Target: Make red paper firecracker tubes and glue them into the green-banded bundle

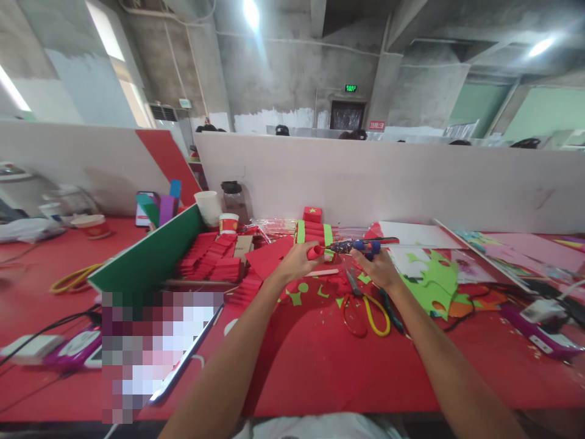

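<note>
With the left hand (297, 262) gripping a red roll (314, 252) and the right hand (377, 268) a glue gun (363, 247) at its three o'clock, the bundle (314, 233) at twelve looks already banded, but this roll seems unfinished, and red pieces (211, 259) at nine lie apparently unused.

Open to pass low over the near table (338, 378), up to the scissors (358, 293) and dark-handled tool (393, 312). Obstructed just beyond the left hand (299, 260) by banded tubes (314, 233), walled off ahead by the partition (388, 183). At left, hemmed in by the green board (153, 253) and tablet (183, 338). Right of the right hand (377, 268), passable above green paper (436, 274).
</note>
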`<state>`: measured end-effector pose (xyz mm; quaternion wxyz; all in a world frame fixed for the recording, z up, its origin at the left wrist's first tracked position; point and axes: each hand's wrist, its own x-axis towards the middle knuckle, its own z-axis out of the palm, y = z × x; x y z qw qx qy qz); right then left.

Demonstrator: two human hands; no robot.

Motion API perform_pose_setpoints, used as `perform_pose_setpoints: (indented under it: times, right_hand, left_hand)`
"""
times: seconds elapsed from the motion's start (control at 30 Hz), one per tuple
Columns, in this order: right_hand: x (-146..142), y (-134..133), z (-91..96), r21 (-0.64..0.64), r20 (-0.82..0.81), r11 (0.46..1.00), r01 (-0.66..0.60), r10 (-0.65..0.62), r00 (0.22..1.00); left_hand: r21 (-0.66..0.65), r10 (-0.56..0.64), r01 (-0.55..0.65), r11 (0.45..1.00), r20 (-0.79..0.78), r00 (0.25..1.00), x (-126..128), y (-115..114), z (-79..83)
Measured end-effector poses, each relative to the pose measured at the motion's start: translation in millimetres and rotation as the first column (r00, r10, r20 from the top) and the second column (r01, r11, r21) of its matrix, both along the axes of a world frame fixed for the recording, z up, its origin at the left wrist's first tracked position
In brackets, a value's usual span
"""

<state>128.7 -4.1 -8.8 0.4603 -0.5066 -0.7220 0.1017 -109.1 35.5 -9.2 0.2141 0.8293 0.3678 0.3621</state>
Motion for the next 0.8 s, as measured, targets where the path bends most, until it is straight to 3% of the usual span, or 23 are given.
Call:
perform_pose_setpoints:
  times: [0.8]
  right_hand:
    - [1.7,1.0,0.3,0.003,0.0,1.0,0.0,0.0,1.0]
  left_hand:
    - [0.023,-0.011,0.012,1.0,-0.021,1.0,0.3,1.0,-1.9]
